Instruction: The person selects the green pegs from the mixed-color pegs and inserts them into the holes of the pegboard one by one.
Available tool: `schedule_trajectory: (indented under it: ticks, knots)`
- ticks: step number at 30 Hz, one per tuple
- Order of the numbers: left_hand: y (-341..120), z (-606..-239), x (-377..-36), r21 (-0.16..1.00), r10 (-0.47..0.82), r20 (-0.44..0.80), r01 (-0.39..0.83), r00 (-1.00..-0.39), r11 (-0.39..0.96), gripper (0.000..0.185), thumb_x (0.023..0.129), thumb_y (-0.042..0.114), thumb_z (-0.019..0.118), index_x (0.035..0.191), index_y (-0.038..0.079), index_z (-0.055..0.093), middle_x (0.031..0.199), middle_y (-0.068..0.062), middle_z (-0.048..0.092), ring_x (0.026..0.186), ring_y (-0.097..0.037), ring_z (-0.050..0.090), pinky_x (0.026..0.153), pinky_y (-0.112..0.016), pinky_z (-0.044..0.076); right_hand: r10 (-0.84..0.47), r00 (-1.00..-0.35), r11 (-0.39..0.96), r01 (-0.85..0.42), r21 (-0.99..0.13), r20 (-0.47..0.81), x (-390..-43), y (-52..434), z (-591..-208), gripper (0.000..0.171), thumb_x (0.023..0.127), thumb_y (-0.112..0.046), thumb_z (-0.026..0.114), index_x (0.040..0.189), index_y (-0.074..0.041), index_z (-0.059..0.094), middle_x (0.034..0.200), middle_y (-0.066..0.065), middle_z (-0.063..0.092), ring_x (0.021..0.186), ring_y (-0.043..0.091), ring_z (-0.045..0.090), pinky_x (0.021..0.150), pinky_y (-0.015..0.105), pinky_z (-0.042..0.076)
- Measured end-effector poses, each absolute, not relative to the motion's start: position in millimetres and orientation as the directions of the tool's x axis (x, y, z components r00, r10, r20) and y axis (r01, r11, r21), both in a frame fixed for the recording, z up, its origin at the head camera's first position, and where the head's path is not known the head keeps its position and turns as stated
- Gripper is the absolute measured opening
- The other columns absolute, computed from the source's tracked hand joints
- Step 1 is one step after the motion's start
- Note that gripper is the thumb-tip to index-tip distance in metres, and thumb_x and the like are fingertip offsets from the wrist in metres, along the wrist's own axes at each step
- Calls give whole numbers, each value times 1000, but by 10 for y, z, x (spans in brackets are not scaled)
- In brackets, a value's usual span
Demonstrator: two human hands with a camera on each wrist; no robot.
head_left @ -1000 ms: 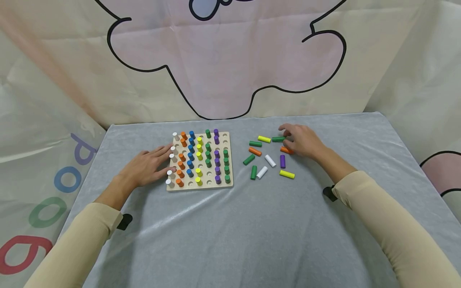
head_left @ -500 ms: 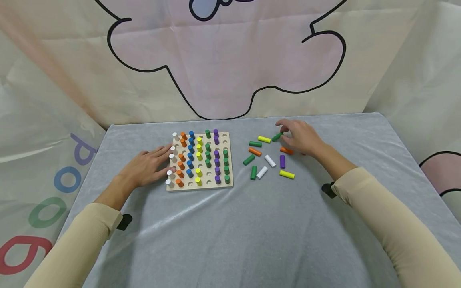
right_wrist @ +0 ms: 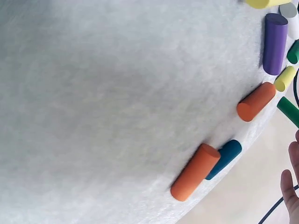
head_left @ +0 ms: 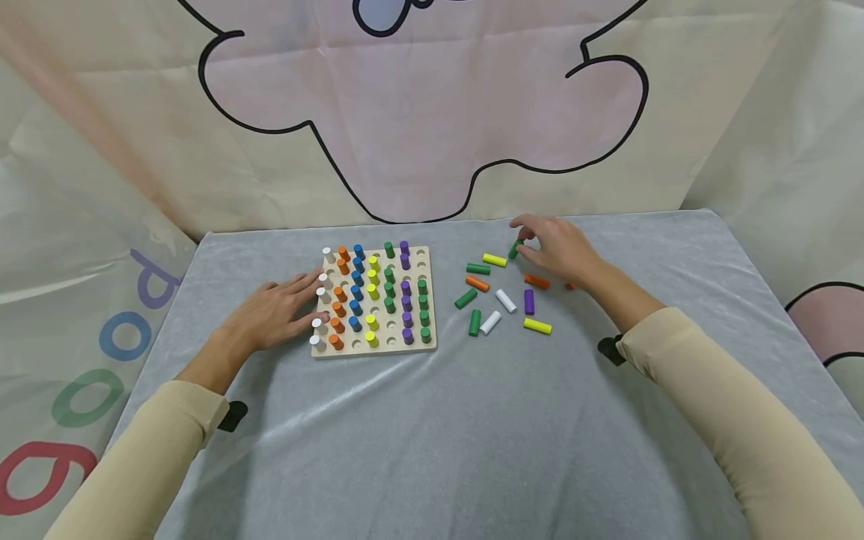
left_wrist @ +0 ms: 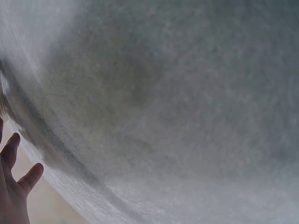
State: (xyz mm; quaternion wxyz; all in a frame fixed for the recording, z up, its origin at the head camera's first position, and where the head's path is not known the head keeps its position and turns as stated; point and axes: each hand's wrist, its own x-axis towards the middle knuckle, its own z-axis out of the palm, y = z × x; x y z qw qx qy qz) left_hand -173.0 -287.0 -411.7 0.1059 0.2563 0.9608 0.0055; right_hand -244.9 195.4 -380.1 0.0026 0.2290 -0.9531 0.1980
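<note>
A green peg (head_left: 516, 248) is pinched in the fingertips of the right hand (head_left: 556, 251), lifted at the 12 o'clock edge of the loose pegs (head_left: 502, 300) on the grey cloth (head_left: 432, 420). The left hand (head_left: 273, 315) is laid flat, fingers straight, against the 9 o'clock side of the pegboard (head_left: 374, 298) — nothing is gripped. A dark blue peg (right_wrist: 224, 158) beside an orange peg (right_wrist: 195, 172) is shown only by the right wrist view — it is hidden from the head view. Only cloth and fingertips (left_wrist: 14, 182) are seen in the left wrist view.
</note>
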Motion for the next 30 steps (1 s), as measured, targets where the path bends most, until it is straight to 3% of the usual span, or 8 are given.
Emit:
schedule_trajectory:
  ticks: [10, 30]
  knots:
    - [-2885, -4117, -1730, 65, 490, -215, 488, -845, 870, 82, 100, 61, 43, 157, 5, 26, 165, -13, 18, 147, -38, 27, 106, -63, 35, -481, -864, 787, -501, -360, 150, -2460, 1759, -3670, 40, 92, -11, 69, 131, -5, 59, 106, 12, 71, 99, 30, 65, 88, 47, 50]
    - [-2884, -4129, -1750, 66, 487, -220, 485, -845, 872, 82, 100, 62, 42, 158, 6, 25, 165, -12, 17, 147, -38, 27, 106, -63, 34, -564, -806, 753, -592, -287, 182, -2460, 1291, -3599, 39, 91, -14, 73, 128, -6, 61, 104, 8, 73, 97, 28, 65, 98, 47, 46]
